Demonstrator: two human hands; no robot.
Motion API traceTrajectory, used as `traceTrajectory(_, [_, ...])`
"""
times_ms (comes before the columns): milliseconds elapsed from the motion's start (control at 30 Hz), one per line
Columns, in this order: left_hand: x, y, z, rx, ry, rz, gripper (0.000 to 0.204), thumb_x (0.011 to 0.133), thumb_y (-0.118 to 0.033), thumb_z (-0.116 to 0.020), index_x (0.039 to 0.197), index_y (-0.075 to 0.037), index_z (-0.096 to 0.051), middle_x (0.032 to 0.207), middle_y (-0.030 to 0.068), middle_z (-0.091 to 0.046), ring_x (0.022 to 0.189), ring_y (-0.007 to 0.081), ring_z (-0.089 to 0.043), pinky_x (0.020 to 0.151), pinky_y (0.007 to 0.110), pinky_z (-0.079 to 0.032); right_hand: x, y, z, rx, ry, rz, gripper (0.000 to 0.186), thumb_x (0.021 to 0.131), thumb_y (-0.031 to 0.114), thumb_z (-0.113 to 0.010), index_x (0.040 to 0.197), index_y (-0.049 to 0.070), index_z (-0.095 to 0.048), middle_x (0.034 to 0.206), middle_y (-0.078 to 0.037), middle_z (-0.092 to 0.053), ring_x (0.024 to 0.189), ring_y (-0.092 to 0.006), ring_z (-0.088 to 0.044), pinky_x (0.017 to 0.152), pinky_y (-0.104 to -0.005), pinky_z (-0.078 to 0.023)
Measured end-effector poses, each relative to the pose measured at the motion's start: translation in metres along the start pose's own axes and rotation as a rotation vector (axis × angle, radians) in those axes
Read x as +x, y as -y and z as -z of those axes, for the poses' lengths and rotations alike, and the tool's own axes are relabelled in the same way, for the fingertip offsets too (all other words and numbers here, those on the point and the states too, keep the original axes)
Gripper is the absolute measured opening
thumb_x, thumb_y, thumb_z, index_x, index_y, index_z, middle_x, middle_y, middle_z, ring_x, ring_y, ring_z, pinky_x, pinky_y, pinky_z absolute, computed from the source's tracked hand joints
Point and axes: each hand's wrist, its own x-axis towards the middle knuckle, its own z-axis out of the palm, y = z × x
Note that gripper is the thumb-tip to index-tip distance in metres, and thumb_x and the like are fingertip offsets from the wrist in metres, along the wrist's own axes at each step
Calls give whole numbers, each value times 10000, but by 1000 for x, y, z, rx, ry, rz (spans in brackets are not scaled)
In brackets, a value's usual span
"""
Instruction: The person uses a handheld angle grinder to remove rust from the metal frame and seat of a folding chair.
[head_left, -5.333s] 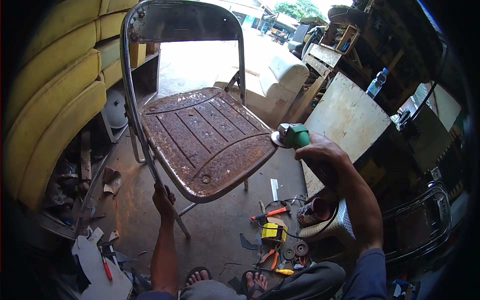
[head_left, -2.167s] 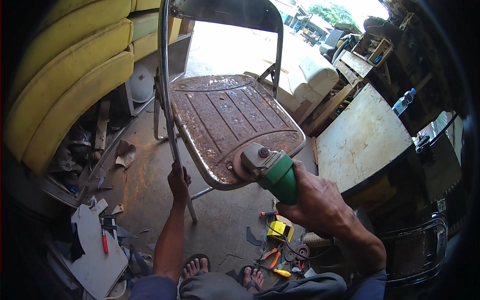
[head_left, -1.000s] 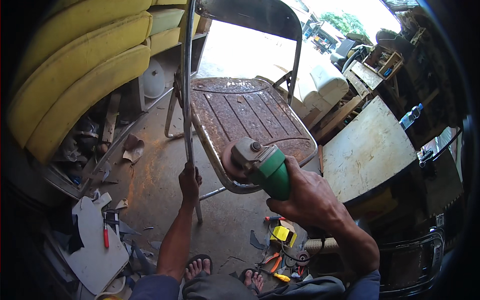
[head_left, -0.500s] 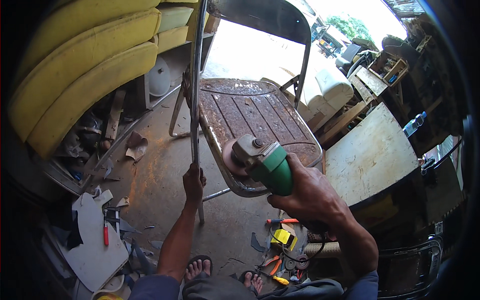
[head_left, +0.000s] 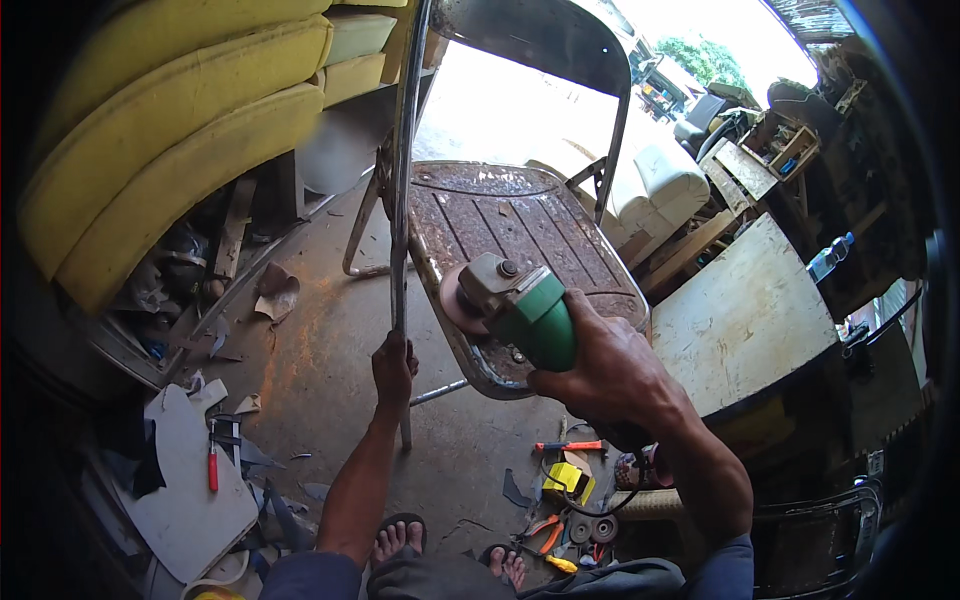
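A rusty metal folding chair (head_left: 515, 225) stands in front of me, its seat pitted brown. My right hand (head_left: 610, 355) grips a green angle grinder (head_left: 530, 320), whose pinkish disc (head_left: 458, 300) is against the seat's left edge toward the near corner. Whether the disc is spinning I cannot tell. My left hand (head_left: 395, 370) is wrapped round the chair's near left tube (head_left: 400, 260), below seat level. Between my feet and the chair, to the right, a cord loops over a hammer (head_left: 568, 446), orange-handled pliers (head_left: 548, 535) and grinding wheels (head_left: 602, 528) on the floor.
Yellow padded cushions (head_left: 170, 150) are stacked at left above scrap wood. A white sofa piece (head_left: 670, 180) stands behind the chair. A pale panel (head_left: 740, 320), water bottle (head_left: 830, 255) and piled wood are at right. A white board (head_left: 190, 500) with a red-handled clamp lies lower left.
The grinder has moved from the seat's right front corner across to its left edge, then slightly up along it. The chair sits farther right in view. My left hand still grips the tube.
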Motion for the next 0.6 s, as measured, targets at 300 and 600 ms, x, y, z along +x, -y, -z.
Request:
traceTrajectory(300, [-5,-4,-5,-7,-20,-6,527,1045,-565,-514,737,-142,-457,613,-66,-378,480,44,-375,441,243,-296,14,-1,-1,23,-9,-35,782,777,362,-743,1373,-31,-425,1014,-304,-703,934,-460,-712,899,-521,-544])
traceTrajectory(600, [-2,1,-1,11,6,6,544,1020,-630,-502,799,-132,-497,638,-46,-394,480,63,-406,440,251,-319,24,2,-3,-32,-35,-42,770,783,357,-730,1365,-51,-433,1006,-295,-705,922,-449,-716,883,-511,-554])
